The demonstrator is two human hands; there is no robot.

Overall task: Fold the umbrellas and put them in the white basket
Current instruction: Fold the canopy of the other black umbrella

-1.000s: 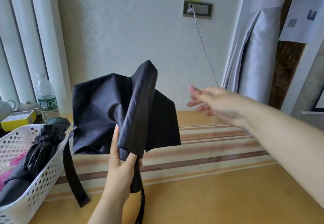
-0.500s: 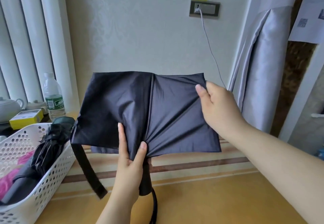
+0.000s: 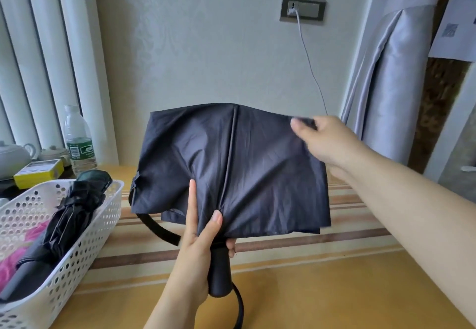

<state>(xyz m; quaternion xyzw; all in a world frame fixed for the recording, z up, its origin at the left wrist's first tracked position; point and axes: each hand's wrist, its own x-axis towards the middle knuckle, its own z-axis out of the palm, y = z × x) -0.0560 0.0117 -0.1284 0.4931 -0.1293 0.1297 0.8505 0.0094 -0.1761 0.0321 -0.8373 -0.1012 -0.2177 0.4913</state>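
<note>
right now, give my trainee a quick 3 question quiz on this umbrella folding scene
1. True or false: the left hand grips the black umbrella near its handle.
2. What does the right hand pinch? A) the water bottle B) the canopy's top corner C) the wall cable
3. Fill in: a folded dark umbrella already lies in the white ____.

Key: 1 true; 2 B; 3 basket

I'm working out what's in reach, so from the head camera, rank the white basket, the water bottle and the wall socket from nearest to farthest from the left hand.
1. White basket, just left of the left hand.
2. Water bottle, farther back on the left.
3. Wall socket, high on the wall, upper right.
</note>
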